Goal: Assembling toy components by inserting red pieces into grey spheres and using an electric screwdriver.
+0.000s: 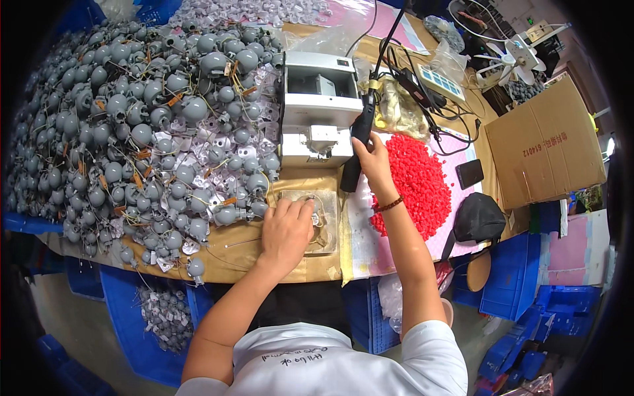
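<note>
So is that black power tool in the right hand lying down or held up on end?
Held up on end: the right hand grips the black power tool around its middle, cord end up, tip down by the mat.

Workbench bears grey parts; red caps; white machine.

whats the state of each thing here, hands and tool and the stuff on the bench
left hand: palm down, pressing a small part on the work pad
right hand: gripping the black corded tool, held upright
grey parts: heaped loose on the bench
red caps: piled on the pink sheet
white machine: standing, top open
cardboard box: closed
</note>
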`<move>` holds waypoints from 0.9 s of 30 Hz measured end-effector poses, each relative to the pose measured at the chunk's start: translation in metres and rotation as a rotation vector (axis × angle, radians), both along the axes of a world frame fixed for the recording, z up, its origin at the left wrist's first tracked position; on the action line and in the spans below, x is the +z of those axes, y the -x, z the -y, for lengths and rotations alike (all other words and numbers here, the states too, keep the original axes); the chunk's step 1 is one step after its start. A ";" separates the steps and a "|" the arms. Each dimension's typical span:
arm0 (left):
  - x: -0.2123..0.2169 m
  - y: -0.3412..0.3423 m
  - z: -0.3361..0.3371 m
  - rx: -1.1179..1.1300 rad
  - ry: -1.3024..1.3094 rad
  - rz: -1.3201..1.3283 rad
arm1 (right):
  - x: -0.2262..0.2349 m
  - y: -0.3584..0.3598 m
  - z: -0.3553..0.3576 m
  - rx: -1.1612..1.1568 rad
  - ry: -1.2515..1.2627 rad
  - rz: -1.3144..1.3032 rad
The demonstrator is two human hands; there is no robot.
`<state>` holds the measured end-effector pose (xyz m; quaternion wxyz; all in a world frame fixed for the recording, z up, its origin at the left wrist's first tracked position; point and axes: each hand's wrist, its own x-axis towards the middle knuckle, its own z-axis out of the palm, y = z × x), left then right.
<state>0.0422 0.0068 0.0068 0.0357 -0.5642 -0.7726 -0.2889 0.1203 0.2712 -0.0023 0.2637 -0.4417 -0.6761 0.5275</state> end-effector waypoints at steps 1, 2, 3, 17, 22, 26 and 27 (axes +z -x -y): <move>-0.002 0.000 0.000 0.000 -0.007 0.009 | 0.007 0.002 0.001 -0.006 0.030 0.002; -0.004 -0.001 0.000 -0.004 -0.012 0.021 | 0.005 -0.002 0.004 -0.044 -0.044 -0.035; -0.006 -0.001 0.000 -0.008 -0.013 0.027 | 0.004 -0.007 0.008 -0.081 -0.118 -0.073; -0.007 -0.002 0.000 0.008 -0.010 0.085 | 0.136 0.073 0.046 0.198 -0.263 -0.796; -0.006 -0.001 0.003 0.010 0.017 0.102 | 0.123 0.085 0.047 0.224 -0.190 -0.579; -0.004 0.002 0.002 0.013 0.021 0.112 | 0.128 0.056 0.081 0.277 -0.130 -0.520; -0.005 0.000 0.002 0.013 0.019 0.112 | 0.129 0.045 0.089 0.295 -0.114 -0.549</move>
